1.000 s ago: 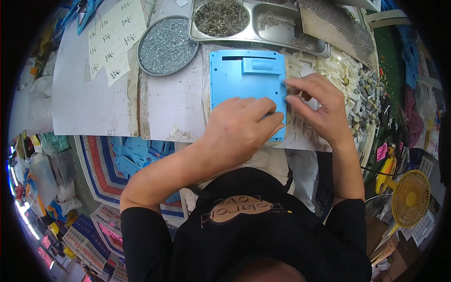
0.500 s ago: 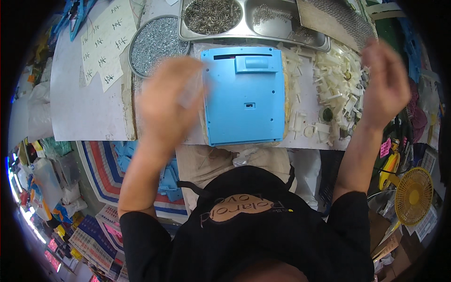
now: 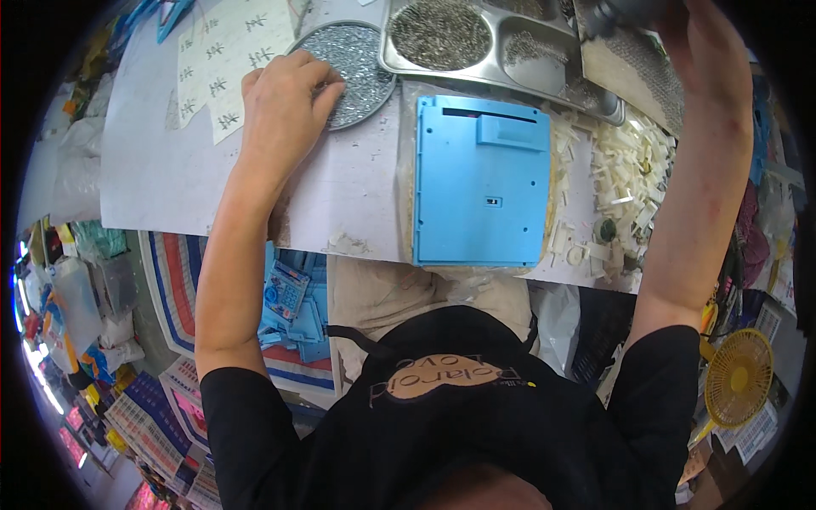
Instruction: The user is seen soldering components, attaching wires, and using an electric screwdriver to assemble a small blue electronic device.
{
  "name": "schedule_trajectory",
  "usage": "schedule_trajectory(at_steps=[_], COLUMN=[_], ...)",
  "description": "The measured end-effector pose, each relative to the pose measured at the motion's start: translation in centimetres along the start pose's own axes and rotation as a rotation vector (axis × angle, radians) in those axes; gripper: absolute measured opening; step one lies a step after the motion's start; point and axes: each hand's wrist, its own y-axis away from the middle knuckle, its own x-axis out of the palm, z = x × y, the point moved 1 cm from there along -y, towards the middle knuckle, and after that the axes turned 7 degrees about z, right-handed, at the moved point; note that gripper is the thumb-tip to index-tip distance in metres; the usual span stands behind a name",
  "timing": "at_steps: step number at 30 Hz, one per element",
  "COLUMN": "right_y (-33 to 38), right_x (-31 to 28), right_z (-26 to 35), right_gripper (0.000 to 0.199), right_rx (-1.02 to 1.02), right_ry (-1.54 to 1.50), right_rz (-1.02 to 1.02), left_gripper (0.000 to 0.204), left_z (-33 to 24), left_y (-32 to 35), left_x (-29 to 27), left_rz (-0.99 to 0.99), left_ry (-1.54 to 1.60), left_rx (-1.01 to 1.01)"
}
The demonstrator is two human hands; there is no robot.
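Observation:
My left hand (image 3: 285, 106) is over the near left rim of a round metal dish (image 3: 353, 127) of small silvery screws (image 3: 353, 64). Its fingers curl in toward the thumb at the screws; whatever sits between the fingertips is hidden. At the top right, my right hand (image 3: 674, 30) is closed around a dark grey tool (image 3: 633, 10), partly cut off by the picture's edge. Between my arms, a light blue plastic panel (image 3: 476, 183) lies flat on a padded, plastic-wrapped base (image 3: 406, 170). It has a long slot, a raised block and a small rectangular opening.
A steel compartment tray (image 3: 544, 92) holds small metal springs behind the panel. White plastic parts (image 3: 633, 161) are heaped to its right. Marked paper (image 3: 217, 72) lies at the far left. Blue plastic pieces (image 3: 297, 297) fill a striped bag below the table. A yellow fan (image 3: 739, 378) stands lower right.
My left hand has moved from beside the panel up and left to the screw dish. My right hand has reached farther away and now grips the dark grey tool. The view has shifted slightly.

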Motion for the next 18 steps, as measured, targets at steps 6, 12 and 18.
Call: schedule_trajectory(at_steps=[6,12,18], right_y=[4.3,9.4,11.8], right_x=[-0.7,2.8,5.4], right_z=[-1.4,0.8,5.2], right_gripper=[0.035,0.035,0.030], right_rx=[0.013,0.069,-0.066], right_ry=[-0.345,-0.546,-0.704], right_rz=[0.136,-0.030,0.110], left_gripper=[0.019,0.019,0.013], left_z=[1.8,-1.6,-14.7], left_y=[-1.6,0.1,5.1], left_x=[0.6,-0.1,-2.7], left_rz=[-0.183,-0.077,-0.009], left_ry=[-0.099,0.102,0.420], left_rx=[-0.003,-0.050,0.397])
